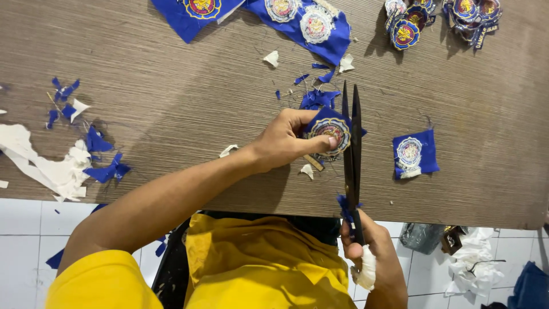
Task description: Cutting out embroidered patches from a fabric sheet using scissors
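Head view, looking straight down on a brown wood-grain table (171,103).

Left hand (283,140): near table centre, fingers curled closed, thumb and fingertips pinching an embroidered round patch (330,130) on blue cloth. Patch held just off the table top, touching the blades.

Right hand (374,252): at 6 o'clock from the patch, beyond the near table edge, closed around the handles of black scissors (351,149). White wrapping on one finger. Blades slightly parted, pointing to 12 o'clock, at the right margin of the patch.

Handling, judged: patch light, soft and floppy at the cloth margin, stiffer across the stitched disc; best gripped on the disc, away from the cutting line. Easily frayed or nicked.

Uncut patch square (414,153): blue, at 3 o'clock from the held patch, lying flat, apart from the blades.

Blue cloth strip with several badges (311,26): at 12 o'clock, far edge.

Pile of trimmed patches (440,17): at 1 o'clock, far corner.

Blue and white offcuts (68,160): at 9 o'clock, scattered loose; smaller snippets near the blade tips.

Containers: none on the table; patches and offcuts lie in loose heaps. Dark bag on the floor at 4 o'clock, contents not discernible.
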